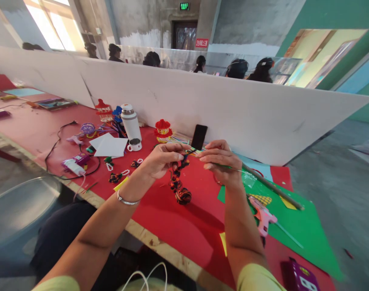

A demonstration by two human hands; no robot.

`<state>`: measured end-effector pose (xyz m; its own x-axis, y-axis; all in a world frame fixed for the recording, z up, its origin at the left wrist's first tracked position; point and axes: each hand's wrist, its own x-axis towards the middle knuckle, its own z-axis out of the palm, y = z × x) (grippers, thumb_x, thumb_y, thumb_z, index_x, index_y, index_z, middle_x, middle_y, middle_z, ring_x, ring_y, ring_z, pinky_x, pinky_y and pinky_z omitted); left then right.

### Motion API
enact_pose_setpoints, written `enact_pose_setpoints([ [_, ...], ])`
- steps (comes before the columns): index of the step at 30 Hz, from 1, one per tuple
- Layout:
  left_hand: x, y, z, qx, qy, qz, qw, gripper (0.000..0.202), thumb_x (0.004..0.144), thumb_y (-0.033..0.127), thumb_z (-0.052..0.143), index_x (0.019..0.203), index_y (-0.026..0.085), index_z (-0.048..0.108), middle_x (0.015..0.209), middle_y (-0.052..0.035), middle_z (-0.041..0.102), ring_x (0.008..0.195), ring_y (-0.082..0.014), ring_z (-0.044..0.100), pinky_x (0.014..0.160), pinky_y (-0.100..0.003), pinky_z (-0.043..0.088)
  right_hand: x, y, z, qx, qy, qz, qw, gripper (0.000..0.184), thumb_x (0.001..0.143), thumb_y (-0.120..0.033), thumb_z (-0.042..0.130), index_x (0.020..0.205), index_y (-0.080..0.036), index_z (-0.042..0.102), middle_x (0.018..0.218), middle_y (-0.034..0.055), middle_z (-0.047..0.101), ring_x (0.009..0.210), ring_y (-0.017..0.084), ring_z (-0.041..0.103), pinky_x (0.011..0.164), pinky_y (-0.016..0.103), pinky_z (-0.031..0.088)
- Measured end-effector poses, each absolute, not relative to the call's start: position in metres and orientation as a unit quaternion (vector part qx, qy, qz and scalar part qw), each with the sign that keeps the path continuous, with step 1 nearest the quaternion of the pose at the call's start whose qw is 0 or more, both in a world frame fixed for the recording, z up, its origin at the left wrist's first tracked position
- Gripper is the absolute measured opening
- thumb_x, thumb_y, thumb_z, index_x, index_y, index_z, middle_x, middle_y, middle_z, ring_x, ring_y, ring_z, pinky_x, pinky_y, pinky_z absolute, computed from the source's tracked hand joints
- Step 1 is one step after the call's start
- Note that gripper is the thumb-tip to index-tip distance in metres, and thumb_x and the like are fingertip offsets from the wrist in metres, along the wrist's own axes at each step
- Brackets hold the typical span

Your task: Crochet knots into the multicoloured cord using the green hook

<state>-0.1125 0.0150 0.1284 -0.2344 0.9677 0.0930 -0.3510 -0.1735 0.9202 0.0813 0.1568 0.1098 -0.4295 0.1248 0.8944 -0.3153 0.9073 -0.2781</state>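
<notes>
A hanging ornament of black, red and orange strands (176, 182), with a round striped ball (183, 195) at its lower end, dangles over the red tabletop. At its upper end the fingers of my left hand (162, 161) are pinched on it. My right hand (221, 161) is just to the right, fingers closed near a dark strand (189, 153) that runs up from the ornament. A thin greenish strand crosses my right palm; its ends are hard to make out. Behind the hands a black phone (199, 137) leans upright against the white partition.
A white thermos (130, 123) and its cup (134, 144) stand left of centre by white cards (110, 144). A red lantern-shaped craft (163, 130) sits at the back. Right lie a pink glue gun (262, 214), a rod (272, 186) and a green sheet (308, 232). People sit beyond the partition (233, 109).
</notes>
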Motion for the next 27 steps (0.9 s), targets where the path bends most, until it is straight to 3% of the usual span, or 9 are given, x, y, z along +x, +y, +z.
enact_pose_setpoints([
  [7, -0.091, 0.018, 0.131, 0.355, 0.383, 0.759, 0.389, 0.047, 0.060, 0.014, 0.093, 0.106, 0.016, 0.085, 0.074, 0.0003, 0.073, 0.053, -0.0051, 0.057, 0.046, -0.016, 0.046, 0.067, 0.148, 0.104, 0.060, -0.781, 0.170, 0.597, 0.019, 0.093, -0.041, 0.077, 0.111, -0.038, 0.080, 0.105, -0.0019, 0.086, 0.099, 0.024, 0.074, 0.091, 0.049, 0.059],
  [17, -0.056, 0.028, 0.128, 0.303, 0.363, 0.817, 0.330, 0.045, 0.064, 0.018, 0.089, 0.109, 0.018, 0.082, 0.082, -0.0006, 0.076, 0.066, -0.0077, 0.063, 0.056, -0.018, 0.049, 0.052, 0.132, 0.089, -0.021, -0.725, -0.014, 0.688, 0.032, 0.089, -0.025, 0.082, 0.117, -0.039, 0.077, 0.109, -0.0008, 0.086, 0.102, 0.026, 0.074, 0.087, 0.048, 0.060],
  [20, -0.059, 0.029, 0.127, 0.307, 0.373, 0.806, 0.343, 0.049, 0.065, 0.018, 0.088, 0.114, 0.017, 0.081, 0.080, 0.0000, 0.075, 0.061, -0.0068, 0.061, 0.051, -0.017, 0.046, 0.055, 0.139, 0.092, 0.000, -0.731, 0.044, 0.681, 0.024, 0.091, -0.030, 0.080, 0.114, -0.037, 0.078, 0.108, 0.0007, 0.087, 0.099, 0.025, 0.075, 0.086, 0.048, 0.060],
  [24, -0.067, 0.031, 0.124, 0.342, 0.408, 0.787, 0.311, 0.054, 0.065, 0.017, 0.088, 0.119, 0.015, 0.079, 0.078, 0.0012, 0.074, 0.059, -0.0061, 0.058, 0.048, -0.017, 0.043, 0.060, 0.151, 0.098, 0.045, -0.775, 0.196, 0.599, 0.013, 0.094, -0.038, 0.075, 0.106, -0.034, 0.080, 0.099, -0.0004, 0.086, 0.088, 0.022, 0.077, 0.086, 0.047, 0.060],
  [27, -0.070, 0.033, 0.124, 0.326, 0.414, 0.796, 0.298, 0.054, 0.066, 0.017, 0.089, 0.119, 0.016, 0.079, 0.079, 0.0016, 0.075, 0.060, -0.0058, 0.060, 0.049, -0.016, 0.043, 0.059, 0.147, 0.094, -0.007, -0.773, 0.131, 0.620, 0.019, 0.090, -0.031, 0.080, 0.109, -0.036, 0.081, 0.103, -0.0006, 0.086, 0.096, 0.023, 0.075, 0.090, 0.047, 0.058],
])
